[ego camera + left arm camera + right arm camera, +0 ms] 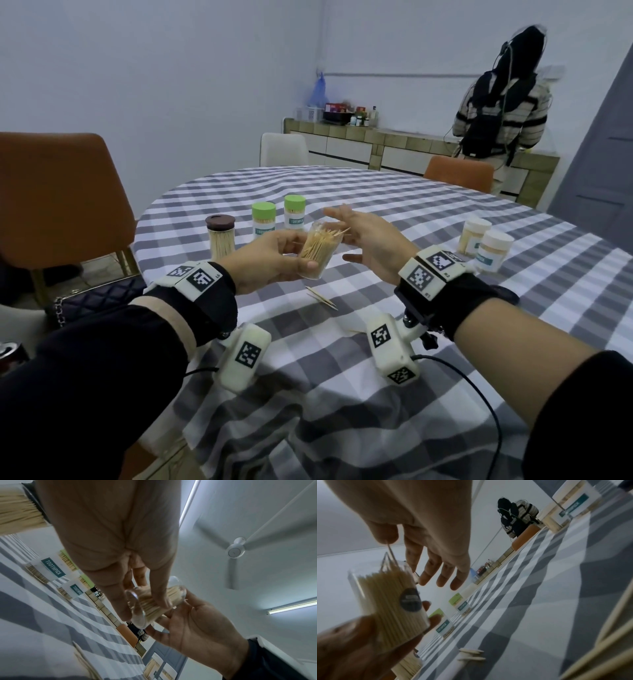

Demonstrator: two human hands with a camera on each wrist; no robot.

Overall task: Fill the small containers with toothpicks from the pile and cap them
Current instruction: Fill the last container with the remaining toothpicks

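A clear jar of toothpicks, held up over the table.

The left hand (pixel 270 262) grips the clear jar (pixel 317 251) by its sides and tilts it – the open top leans toward the right hand (pixel 368 245). The jar is full of toothpicks (pixel 323 243), and a few poke out of the top. The right hand is just beside the jar's mouth with its fingers spread and loose – it holds nothing. Below the hands, some loose toothpicks (pixel 322 297) lie on the checked tablecloth (pixel 342 377). Farther back stand a brown-lid jar (pixel 220 240) and two green-cap jars (pixel 263 220). Two white-cap jars (pixel 493 251) stand to the right.
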